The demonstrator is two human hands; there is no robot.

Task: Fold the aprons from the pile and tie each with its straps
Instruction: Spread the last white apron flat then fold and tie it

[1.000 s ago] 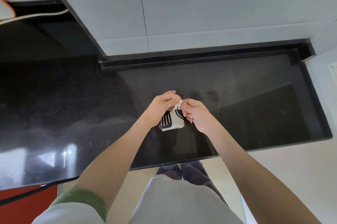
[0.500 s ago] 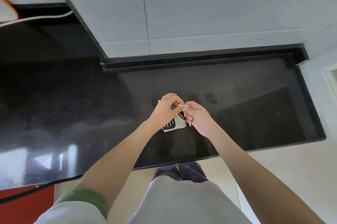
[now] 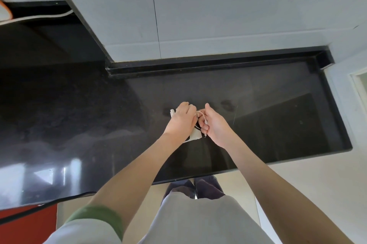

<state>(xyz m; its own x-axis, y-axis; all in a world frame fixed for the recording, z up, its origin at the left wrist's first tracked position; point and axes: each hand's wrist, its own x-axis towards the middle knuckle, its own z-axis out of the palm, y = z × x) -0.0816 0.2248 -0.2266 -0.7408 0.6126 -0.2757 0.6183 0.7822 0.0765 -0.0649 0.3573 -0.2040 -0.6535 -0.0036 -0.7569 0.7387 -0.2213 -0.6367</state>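
A small folded apron (image 3: 195, 134), white with black stripes, lies on the black countertop (image 3: 268, 124) and is mostly hidden under my hands. My left hand (image 3: 181, 120) lies curled over the bundle and grips it. My right hand (image 3: 213, 123) sits just to the right and pinches a thin pale strap (image 3: 202, 115) that arches between both hands. A short strap end hangs below my right fingers. No pile of other aprons is in view.
A grey wall with a black upstand (image 3: 198, 64) borders the back of the counter. The counter's right end (image 3: 341, 124) meets a pale wall. A white cable (image 3: 39, 17) runs at the far left. A red surface (image 3: 27, 224) lies below the counter's front edge.
My left hand has slid further over the folded apron, covering most of it. My right hand has turned and now holds the strap in a small loop between the hands.
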